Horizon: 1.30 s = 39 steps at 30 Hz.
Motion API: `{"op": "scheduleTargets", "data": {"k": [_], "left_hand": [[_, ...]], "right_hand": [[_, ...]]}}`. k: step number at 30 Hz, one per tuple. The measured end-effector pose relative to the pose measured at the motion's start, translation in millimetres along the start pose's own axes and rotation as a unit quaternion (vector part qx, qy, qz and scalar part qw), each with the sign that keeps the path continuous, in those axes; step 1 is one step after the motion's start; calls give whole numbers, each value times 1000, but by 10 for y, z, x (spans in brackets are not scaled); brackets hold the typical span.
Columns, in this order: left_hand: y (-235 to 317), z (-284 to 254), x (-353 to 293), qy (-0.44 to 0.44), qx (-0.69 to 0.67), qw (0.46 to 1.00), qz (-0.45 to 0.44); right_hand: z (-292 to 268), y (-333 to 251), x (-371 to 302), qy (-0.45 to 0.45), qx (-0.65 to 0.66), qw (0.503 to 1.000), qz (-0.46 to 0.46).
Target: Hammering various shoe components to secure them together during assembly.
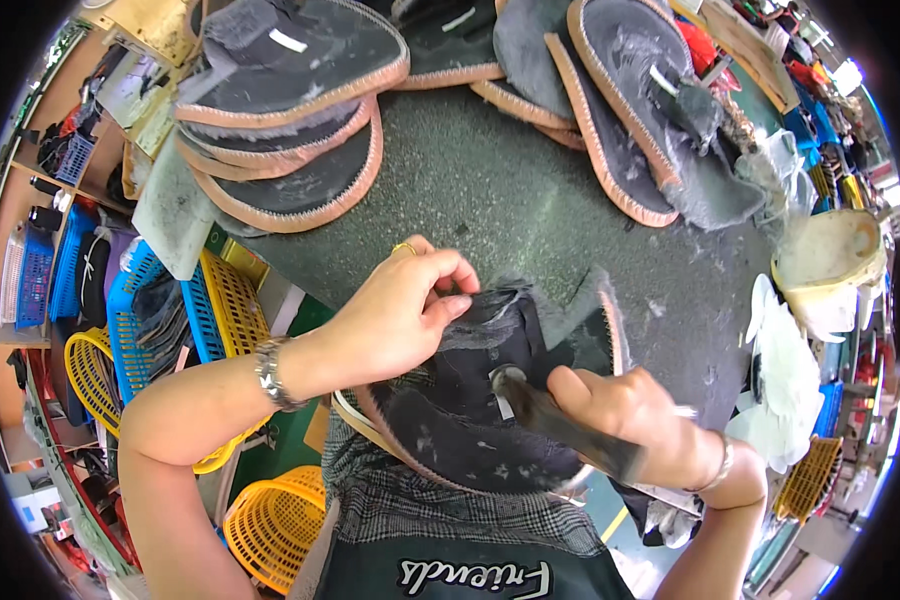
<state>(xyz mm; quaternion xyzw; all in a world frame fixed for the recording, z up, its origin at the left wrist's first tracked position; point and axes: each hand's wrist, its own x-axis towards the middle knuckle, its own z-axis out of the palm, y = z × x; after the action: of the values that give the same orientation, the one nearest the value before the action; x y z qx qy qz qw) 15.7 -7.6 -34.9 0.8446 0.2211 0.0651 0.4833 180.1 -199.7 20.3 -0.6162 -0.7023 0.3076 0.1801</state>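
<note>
A black, fuzzy shoe piece point(450, 435) with a stitched tan edge lies at the table's near edge, against my apron. My left hand point(400, 310) is closed, thumb and fingers pinching the far edge of its raised black fabric. In my right hand point(620, 405) I grip a hammer point(580, 430) with a dark, broad head. Its round face is over the black fabric, by a small white label; whether it touches cannot be told. The hammer's handle is mostly hidden in my fist.
Stacked shoe pieces point(290, 190) stand far left, and more shoe pieces point(620, 120) lie far right on the dark table point(450, 190). A whitish tub point(830, 260) is at the right. Blue baskets point(135, 300) and a yellow basket point(275, 525) stand left of me.
</note>
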Motion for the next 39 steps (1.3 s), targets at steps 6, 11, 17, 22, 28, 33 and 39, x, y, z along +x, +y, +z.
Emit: {"op": "scheduleTargets", "data": {"k": [6, 11, 17, 22, 28, 33, 39], "left_hand": [[7, -50, 76, -66, -13, 994, 82], [-147, -63, -17, -34, 177, 956, 231], [-253, -128, -79, -38, 232, 925, 299], [-33, 27, -40, 61, 39, 988, 140], [67, 43, 101, 43, 5, 967, 249], [184, 157, 180, 59, 38, 951, 301], [89, 226, 178, 100, 70, 928, 352]], "right_hand": [[274, 129, 45, 86, 32, 994, 52], [236, 158, 61, 42, 25, 996, 69], [232, 183, 57, 54, 20, 997, 44], [133, 278, 40, 35, 73, 996, 28], [-286, 107, 158, 233, 165, 945, 161], [-346, 166, 400, 120, 107, 980, 120], [-203, 261, 388, 128, 159, 970, 131]]}}
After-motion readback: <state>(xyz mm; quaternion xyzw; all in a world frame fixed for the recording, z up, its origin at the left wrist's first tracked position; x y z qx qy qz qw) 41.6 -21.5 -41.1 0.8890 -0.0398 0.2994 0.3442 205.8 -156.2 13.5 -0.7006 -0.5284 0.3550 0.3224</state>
